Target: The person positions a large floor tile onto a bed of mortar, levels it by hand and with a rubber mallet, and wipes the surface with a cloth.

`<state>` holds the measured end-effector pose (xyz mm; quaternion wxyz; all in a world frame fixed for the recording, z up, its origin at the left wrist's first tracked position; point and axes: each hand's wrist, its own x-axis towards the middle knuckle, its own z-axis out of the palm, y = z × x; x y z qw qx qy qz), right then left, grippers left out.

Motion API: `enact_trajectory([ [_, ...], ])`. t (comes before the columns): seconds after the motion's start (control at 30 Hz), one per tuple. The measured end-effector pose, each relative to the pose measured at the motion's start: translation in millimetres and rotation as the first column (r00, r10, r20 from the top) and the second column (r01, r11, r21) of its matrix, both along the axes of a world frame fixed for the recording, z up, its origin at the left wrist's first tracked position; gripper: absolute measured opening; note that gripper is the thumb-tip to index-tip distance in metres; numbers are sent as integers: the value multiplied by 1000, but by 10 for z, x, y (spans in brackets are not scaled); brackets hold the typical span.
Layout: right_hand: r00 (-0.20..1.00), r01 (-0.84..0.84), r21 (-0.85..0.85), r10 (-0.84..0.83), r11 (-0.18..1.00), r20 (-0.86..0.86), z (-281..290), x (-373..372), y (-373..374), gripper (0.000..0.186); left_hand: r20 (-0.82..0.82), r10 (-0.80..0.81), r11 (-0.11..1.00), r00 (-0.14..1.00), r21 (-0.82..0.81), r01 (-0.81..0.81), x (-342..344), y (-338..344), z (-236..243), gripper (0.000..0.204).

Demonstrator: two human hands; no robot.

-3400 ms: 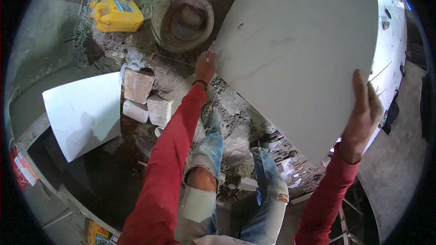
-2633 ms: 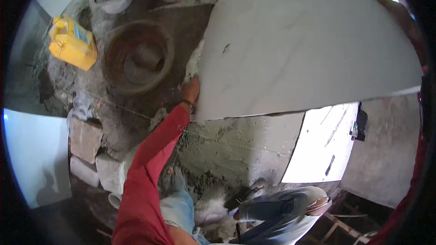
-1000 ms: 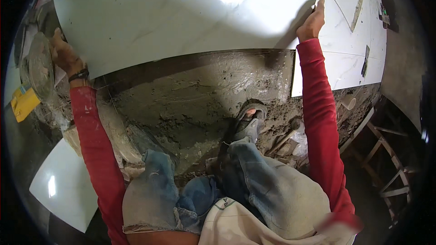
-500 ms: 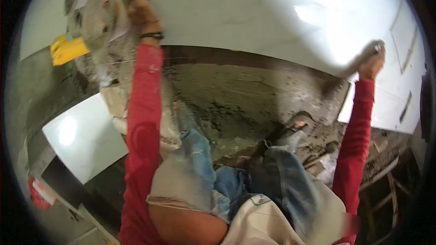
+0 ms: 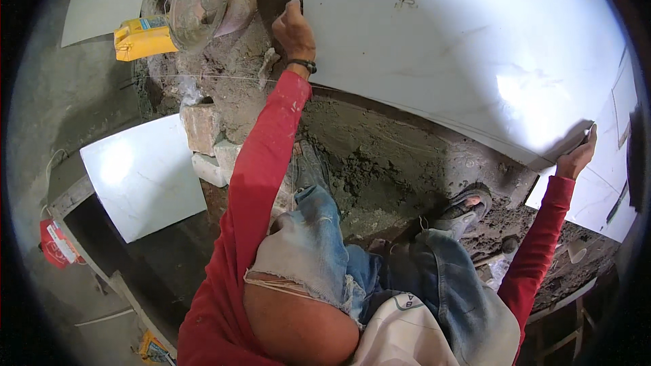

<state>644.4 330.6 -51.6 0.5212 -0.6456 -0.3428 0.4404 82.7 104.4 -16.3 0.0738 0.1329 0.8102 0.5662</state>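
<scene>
A large glossy white tile [image 5: 420,61] with faint grey veining lies ahead of me over the mortar bed. At its left edge my left hand [image 5: 296,35] is closed, thumb uppermost; the curled fingers are partly hidden, and I cannot make out what they hold. Far to the right, my right hand [image 5: 576,157] is closed by the tile's front right corner. Something small and pale shows at its fingertips, too small to name. A thin string [image 5: 224,78] runs past my left wrist along the tile's front edge.
A round bucket [image 5: 198,10] tilts beside a yellow bag [image 5: 144,38]. Brick blocks [image 5: 201,129] stand near a smaller white tile [image 5: 146,176], laid across a dark opening. My sandalled foot [image 5: 464,209] rests by rough wet mortar [image 5: 373,163]. A red-and-white object [image 5: 60,242] lies left.
The view has turned, so the large tile, bucket and bag sit farther right. Both hands keep their places by the tile's edges. A dark smudge on the tile has come into sight.
</scene>
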Motion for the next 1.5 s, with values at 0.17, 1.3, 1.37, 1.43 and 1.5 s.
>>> enact_trajectory([
  [0.17,968,-205,-6,203,979,148,-115,304,-104,50,-21,-1,1000,1000,-10,0,37,-238,-91,47],
  [1.3,743,-27,-262,195,965,640,139,-138,-1030,47,210,-80,964,974,-234,130,357,-1391,-258,36],
  [1.37,755,-25,-240,176,970,631,71,-190,-1041,46,-173,-288,870,942,-459,182,261,-1537,-415,35],
  [1.43,763,-16,-223,156,975,627,47,-184,-1061,45,-86,-258,872,962,-449,194,263,-1498,-327,34],
  [1.5,736,-25,-235,177,972,654,51,-168,-1063,44,2,-226,875,974,-440,204,247,-1472,-328,34],
])
